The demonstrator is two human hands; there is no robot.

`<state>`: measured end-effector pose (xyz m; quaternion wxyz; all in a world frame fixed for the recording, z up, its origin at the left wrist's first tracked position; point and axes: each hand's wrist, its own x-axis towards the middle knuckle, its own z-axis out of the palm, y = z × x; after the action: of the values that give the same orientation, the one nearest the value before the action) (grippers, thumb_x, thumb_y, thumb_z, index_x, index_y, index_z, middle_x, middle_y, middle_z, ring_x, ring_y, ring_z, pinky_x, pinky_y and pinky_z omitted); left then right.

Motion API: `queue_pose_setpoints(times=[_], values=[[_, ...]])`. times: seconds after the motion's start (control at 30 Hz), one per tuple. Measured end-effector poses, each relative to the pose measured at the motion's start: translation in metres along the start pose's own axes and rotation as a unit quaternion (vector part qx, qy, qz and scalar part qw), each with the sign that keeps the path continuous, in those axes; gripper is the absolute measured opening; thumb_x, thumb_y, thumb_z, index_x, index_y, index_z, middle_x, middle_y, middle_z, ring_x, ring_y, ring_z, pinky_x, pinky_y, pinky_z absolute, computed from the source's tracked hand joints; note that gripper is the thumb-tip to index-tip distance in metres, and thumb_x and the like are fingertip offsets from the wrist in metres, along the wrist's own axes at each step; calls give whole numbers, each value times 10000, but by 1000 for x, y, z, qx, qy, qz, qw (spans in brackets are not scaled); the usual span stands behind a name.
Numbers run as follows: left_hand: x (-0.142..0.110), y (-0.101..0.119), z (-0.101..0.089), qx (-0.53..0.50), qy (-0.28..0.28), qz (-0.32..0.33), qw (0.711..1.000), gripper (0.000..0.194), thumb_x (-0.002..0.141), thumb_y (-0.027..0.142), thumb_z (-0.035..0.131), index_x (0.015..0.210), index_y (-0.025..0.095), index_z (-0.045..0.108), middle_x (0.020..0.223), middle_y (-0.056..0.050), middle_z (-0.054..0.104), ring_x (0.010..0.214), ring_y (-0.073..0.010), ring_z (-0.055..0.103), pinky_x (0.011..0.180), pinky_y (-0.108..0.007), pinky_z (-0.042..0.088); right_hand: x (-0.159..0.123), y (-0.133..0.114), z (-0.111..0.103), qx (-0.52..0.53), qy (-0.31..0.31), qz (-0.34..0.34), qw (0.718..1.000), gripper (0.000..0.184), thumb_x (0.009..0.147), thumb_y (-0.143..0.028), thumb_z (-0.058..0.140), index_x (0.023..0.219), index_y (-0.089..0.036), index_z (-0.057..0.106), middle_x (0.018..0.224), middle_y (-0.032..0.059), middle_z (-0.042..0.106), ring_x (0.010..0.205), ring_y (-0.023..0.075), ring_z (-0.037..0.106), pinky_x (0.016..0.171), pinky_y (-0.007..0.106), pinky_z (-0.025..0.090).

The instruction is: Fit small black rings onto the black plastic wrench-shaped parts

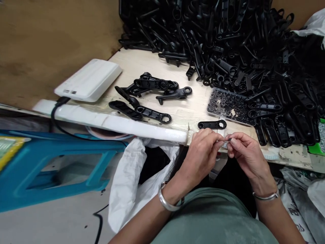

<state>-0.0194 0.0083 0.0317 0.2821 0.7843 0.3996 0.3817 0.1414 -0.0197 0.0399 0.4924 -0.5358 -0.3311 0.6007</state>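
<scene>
green shirt (215, 217) | hands (201, 156) (250, 157): fingertips nearly closed, both pinching tiny part (228, 139) | part: dark, slim, mostly hidden

no readable text, dark print (294, 210) on white bag (288, 200), perhaps letters, too unclear

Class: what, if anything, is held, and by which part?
Left hand and right hand pinch a tiny dark piece in their fingertips; where on it, cannot be told.

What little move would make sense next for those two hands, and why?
Probably bringing the tiny dark piece over to the lone black part: the fingertips of the left hand and right hand meet at that piece, and the part lies flat just beyond them.
</scene>
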Motion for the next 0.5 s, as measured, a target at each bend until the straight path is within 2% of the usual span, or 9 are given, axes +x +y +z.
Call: queue_pose_setpoints(times=[0.2, 0.37, 0.5], values=[[1, 0, 2, -26, 4, -7, 1000, 109, 939, 163, 514, 880, 174, 605, 769, -9, 581, 761, -156, 546, 673, -279, 411, -1, 1, 2, -4, 1, -28, 1000, 178, 735, -337, 792, 820, -209, 703, 674, -8, 612, 551, 109, 520, 502, 220, 451], [1, 1, 2, -7, -29, -48, 998, 117, 935, 169, 518, 867, 181, 612, 797, -13, 596, 788, -166, 554, 712, -302, 404, -1, 5, 2, -16, 9, -50, 999, 170, 739, -318, 795, 830, -199, 715, 641, -13, 622, 523, 99, 538, 500, 206, 454], [0, 0, 3, -5, -36, -52, 998, 119, 934, 167, 518, 866, 179, 616, 808, -18, 603, 796, -171, 555, 718, -310, 400, 0, 8, 1, -30, 12, -59, 998, 151, 755, -316, 785, 828, -201, 719, 639, -14, 623, 522, 98, 538, 498, 202, 452]])
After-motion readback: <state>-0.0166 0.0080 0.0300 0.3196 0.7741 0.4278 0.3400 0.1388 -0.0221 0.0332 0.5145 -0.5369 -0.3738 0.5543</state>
